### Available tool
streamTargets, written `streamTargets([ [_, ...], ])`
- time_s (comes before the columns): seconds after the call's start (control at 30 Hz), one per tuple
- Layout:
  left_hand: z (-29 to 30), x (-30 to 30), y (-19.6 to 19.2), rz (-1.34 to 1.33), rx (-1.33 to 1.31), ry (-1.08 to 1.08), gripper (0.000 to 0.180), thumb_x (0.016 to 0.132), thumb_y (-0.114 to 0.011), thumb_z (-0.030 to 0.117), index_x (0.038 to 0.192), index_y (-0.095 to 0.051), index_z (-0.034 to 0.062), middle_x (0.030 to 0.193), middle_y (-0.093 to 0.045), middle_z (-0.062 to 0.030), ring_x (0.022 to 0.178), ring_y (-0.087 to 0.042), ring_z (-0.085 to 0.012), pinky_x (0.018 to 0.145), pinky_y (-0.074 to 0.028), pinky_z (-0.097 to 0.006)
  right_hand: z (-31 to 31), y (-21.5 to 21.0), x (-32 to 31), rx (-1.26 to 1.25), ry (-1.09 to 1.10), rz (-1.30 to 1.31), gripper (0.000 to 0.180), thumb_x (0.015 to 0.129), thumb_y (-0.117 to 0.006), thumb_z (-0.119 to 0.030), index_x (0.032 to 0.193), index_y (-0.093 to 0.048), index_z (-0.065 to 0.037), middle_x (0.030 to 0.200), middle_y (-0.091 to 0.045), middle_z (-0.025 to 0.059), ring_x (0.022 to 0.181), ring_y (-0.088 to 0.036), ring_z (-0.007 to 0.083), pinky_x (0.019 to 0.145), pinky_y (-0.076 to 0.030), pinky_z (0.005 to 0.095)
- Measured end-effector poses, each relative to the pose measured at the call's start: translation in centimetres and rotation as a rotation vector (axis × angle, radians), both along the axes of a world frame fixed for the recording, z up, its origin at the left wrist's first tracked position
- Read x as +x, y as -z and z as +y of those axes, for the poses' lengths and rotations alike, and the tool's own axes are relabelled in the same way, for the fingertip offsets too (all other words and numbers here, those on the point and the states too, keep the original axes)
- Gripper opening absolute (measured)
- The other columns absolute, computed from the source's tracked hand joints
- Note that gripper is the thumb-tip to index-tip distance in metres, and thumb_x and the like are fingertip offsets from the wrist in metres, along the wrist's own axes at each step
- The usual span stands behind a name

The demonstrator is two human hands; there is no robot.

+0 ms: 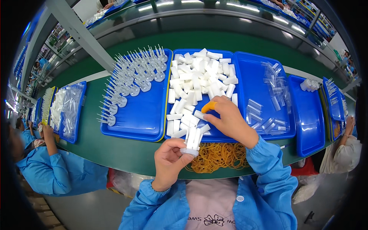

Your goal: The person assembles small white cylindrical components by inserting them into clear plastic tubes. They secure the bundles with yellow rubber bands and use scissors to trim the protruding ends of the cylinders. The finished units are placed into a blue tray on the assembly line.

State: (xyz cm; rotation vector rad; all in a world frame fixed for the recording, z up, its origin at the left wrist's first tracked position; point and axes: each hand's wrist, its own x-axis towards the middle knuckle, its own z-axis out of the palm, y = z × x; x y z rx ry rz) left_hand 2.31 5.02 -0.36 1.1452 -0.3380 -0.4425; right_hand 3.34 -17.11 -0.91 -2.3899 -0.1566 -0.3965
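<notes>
My left hand (168,159) is closed on the rim of a round clear plastic base (189,152), which I hold over the table's near edge. Several white foam blocks (193,137) stand upright on that base, side by side. To the right, my right hand (232,120) reaches over the blue tray of white foam blocks (199,78). An orange finger cot (209,106) covers its index fingertip. Thumb and index finger pinch the end of one white foam block (199,114) at the near part of the pile.
Pronged clear bases (132,78) stand in the left blue tray (134,124). Clear tubes (274,124) lie in the right tray (247,73). Tan rubber bands (218,157) are heaped at the near edge. Co-workers (57,172) sit on both sides.
</notes>
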Motion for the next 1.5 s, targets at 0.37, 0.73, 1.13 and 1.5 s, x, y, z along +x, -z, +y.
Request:
streamTargets([
  [0.37,1.9,0.7,0.0,-0.014,-0.020,-0.031,0.027,0.077,-0.069,0.000,0.097,-0.050,0.0037,0.096,-0.057,-0.0074,0.088,-0.057,-0.0143,0.079,-0.047,-0.027,0.3,0.3,-0.8,0.038,0.162,-0.037,0.016,0.084,-0.058,-0.013,0.094,-0.063,-0.001,0.087,-0.059,0.0138,0.077,-0.058,0.0317,0.068,-0.045,0.0404],
  [0.73,0.6,0.3,-0.4,-0.553,0.270,0.036,0.012,0.077,-0.070,0.002,0.089,-0.069,0.0054,0.106,-0.046,-0.0091,0.088,-0.053,-0.0165,0.076,-0.044,-0.027,-0.7,-4.0,-3.1,0.866,-0.045,0.252,0.023,0.091,-0.055,-0.016,0.107,-0.060,-0.001,0.088,-0.058,0.0010,0.079,-0.052,0.0068,0.071,-0.043,0.0215],
  [1.13,0.2,0.7,-0.8,-0.644,0.316,0.158,0.019,0.075,-0.069,-0.003,0.090,-0.072,0.0078,0.101,-0.042,-0.0069,0.082,-0.050,-0.0149,0.073,-0.043,-0.025,-0.2,-3.9,-2.7,1.086,0.000,0.261,0.021,0.086,-0.063,-0.016,0.100,-0.059,-0.001,0.088,-0.058,0.0007,0.082,-0.052,0.0065,0.075,-0.042,0.0206],
  [1.5,0.6,1.0,0.2,-0.577,0.227,0.135,0.044,0.072,-0.072,-0.001,0.110,-0.048,0.0007,0.110,-0.037,-0.0109,0.082,-0.053,-0.0151,0.073,-0.048,-0.027,-0.9,-3.9,-3.5,1.195,-0.137,0.451,0.018,0.082,-0.069,-0.016,0.091,-0.062,-0.003,0.087,-0.062,0.0027,0.082,-0.057,0.0088,0.080,-0.044,0.0236],
])
